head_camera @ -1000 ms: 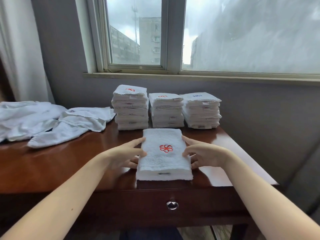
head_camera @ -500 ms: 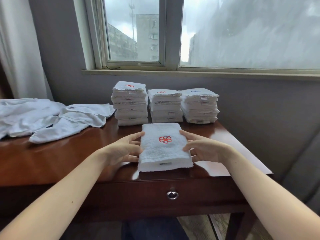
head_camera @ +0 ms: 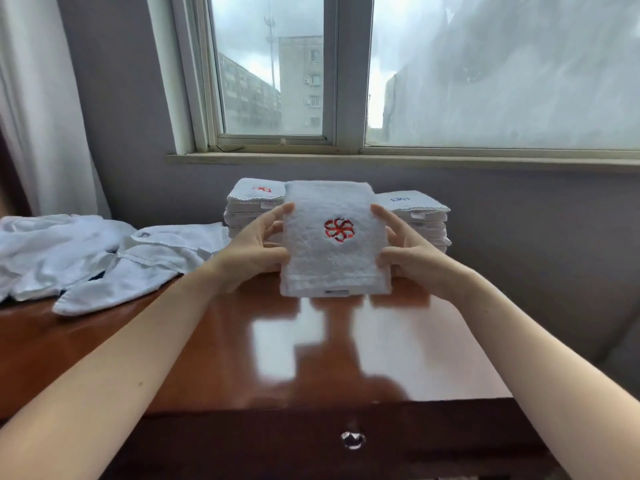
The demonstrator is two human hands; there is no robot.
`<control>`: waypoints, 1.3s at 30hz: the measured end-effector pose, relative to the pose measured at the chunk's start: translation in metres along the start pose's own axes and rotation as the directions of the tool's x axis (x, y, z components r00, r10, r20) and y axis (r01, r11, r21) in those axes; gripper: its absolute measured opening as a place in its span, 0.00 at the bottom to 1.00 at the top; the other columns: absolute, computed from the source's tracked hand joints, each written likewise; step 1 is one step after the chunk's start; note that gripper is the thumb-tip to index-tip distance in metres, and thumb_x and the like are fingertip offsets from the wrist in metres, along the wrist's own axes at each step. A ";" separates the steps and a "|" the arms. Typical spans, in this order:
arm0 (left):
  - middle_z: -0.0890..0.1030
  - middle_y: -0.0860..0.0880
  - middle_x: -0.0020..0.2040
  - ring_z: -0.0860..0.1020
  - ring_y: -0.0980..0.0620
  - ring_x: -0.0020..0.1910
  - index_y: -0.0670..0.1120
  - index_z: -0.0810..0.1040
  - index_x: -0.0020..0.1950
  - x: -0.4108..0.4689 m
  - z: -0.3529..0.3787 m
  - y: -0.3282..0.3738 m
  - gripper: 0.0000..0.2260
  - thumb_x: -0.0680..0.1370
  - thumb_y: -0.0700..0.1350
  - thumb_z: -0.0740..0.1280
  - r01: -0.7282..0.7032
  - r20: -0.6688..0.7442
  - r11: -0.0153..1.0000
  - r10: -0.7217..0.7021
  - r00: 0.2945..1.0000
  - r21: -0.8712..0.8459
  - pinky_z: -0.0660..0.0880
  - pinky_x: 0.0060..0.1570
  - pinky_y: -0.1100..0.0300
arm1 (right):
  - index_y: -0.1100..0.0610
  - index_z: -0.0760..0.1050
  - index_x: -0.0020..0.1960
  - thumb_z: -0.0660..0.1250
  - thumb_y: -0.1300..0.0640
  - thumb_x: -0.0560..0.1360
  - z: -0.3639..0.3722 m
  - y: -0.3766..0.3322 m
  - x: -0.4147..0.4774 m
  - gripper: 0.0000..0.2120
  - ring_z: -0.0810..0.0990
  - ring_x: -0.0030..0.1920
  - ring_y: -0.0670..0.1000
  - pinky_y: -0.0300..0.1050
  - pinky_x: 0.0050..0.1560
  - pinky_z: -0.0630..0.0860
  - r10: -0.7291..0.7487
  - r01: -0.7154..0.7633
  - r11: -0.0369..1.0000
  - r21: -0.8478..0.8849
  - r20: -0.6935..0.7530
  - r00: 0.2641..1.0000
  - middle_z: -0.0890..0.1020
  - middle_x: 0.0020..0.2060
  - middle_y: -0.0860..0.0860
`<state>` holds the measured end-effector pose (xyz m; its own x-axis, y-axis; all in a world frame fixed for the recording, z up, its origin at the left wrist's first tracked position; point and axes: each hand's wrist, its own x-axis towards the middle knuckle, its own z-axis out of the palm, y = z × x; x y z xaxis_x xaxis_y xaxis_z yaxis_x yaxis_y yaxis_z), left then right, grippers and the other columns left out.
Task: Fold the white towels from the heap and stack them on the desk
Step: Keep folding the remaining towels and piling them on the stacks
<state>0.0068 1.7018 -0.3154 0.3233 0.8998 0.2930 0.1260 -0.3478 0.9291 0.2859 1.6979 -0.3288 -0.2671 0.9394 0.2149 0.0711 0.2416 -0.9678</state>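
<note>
Well left of the left hand (head_camera: pixel 256 252), unfolded: the heap (head_camera: pixel 86 251). Between left hand and right hand (head_camera: pixel 412 259), gripped by its side edges in curled fingers, one folded towel (head_camera: pixel 334 258), raised off the desk (head_camera: pixel 363 348). Behind the hands, finished stacks (head_camera: pixel 254 202). Seemingly well along; left to do: stack this towel, fold the heap.

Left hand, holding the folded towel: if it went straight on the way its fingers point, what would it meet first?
Probably the left stack of folded towels behind the left hand, which grips the folded towel; the gap between them is unclear.
</note>
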 end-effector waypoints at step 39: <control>0.76 0.52 0.68 0.73 0.49 0.66 0.55 0.76 0.68 0.273 -0.019 -0.028 0.21 0.80 0.39 0.57 0.118 -0.084 0.424 -0.099 0.992 0.898 0.73 0.62 0.54 | 0.56 0.70 0.42 0.52 0.68 0.74 -0.067 0.013 0.261 0.12 0.67 0.40 0.51 0.45 0.36 0.60 0.175 -0.277 0.857 -0.433 -0.261 0.949 0.70 0.38 0.53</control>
<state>0.0740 1.9616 -0.2572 0.2298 0.9486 0.2177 0.9336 -0.2780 0.2259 0.2817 1.9629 -0.2769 0.0095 0.9976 0.0689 0.5516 0.0523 -0.8325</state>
